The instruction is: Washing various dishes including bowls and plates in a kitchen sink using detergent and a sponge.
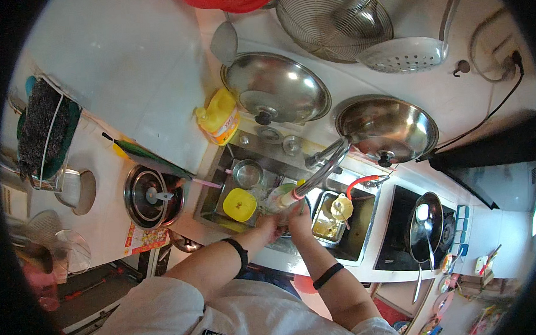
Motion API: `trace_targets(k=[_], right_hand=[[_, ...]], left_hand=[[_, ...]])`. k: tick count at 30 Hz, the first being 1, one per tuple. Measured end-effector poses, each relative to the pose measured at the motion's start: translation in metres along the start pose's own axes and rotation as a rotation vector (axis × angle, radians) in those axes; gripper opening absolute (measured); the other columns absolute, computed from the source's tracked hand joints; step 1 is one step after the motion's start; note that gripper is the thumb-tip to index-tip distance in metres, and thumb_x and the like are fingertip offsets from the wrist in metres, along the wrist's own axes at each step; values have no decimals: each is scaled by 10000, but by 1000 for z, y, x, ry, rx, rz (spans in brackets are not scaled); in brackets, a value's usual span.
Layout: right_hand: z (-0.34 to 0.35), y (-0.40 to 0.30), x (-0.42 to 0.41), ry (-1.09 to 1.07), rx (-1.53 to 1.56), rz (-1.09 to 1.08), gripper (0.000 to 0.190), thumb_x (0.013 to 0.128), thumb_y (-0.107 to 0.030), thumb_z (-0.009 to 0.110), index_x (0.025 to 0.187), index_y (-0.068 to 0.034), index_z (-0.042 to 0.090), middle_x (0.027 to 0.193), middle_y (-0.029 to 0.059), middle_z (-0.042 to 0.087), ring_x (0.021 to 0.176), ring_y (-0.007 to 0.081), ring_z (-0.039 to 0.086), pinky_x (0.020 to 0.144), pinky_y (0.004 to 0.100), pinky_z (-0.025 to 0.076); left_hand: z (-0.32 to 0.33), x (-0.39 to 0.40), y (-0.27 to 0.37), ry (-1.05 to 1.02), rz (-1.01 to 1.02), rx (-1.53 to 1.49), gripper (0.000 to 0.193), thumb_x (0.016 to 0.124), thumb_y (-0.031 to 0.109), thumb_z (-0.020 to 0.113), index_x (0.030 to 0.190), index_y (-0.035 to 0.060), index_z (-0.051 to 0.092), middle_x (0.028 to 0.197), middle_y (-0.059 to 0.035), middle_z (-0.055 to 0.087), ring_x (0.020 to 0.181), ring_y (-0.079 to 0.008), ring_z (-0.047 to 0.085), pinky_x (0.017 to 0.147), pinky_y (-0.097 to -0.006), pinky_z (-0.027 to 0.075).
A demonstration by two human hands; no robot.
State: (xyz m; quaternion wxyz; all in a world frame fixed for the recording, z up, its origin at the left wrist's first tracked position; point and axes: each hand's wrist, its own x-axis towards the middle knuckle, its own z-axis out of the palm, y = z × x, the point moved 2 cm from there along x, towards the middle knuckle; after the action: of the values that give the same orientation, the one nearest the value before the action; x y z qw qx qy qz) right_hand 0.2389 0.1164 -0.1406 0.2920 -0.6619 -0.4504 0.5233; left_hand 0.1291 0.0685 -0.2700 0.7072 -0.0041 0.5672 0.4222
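My left hand (271, 225) and my right hand (300, 217) hold a pale green dish between them over the double sink (209, 205). The dish (278, 192) is partly covered by the faucet spout (310, 179), and blur hides its exact shape. Water splashes to the left of the dish. In the left basin, a yellow square bowl (239, 205) lies nearest my left hand, with a round metal pan (248, 173) behind it. To the right of my right hand, a rectangular metal tray (325, 223) sits in the right basin, with a cream-coloured ladle-like scoop (341, 208) over it.
A wok (423, 237) with a spatula inside stands on the black cooktop (392, 225) at right. Two metal lids, one large (283, 85), lean behind the sink. A yellow jug (222, 116) stands at the back left corner. Metal bowls (138, 203) rest at left.
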Motion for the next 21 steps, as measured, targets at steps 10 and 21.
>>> trace_targets(k=[10, 21], right_hand=[[-11, 32, 15, -297, 252, 423, 266, 856, -87, 674, 1101, -7, 609, 866, 72, 661, 717, 194, 620, 612, 348, 485], [36, 92, 43, -289, 218, 541, 247, 835, -172, 748, 1009, -31, 644, 756, 80, 661, 617, 186, 630, 513, 321, 483]], left_hand=[[-15, -27, 76, 249, 518, 1040, 286, 863, 197, 624, 1053, -15, 648, 1001, -248, 683, 902, -376, 680, 726, -461, 526], [39, -144, 130, 220, 499, 1295, 737, 826, 78, 583, 1495, 117, 277, 1154, -275, 556, 979, -461, 611, 874, -541, 498]])
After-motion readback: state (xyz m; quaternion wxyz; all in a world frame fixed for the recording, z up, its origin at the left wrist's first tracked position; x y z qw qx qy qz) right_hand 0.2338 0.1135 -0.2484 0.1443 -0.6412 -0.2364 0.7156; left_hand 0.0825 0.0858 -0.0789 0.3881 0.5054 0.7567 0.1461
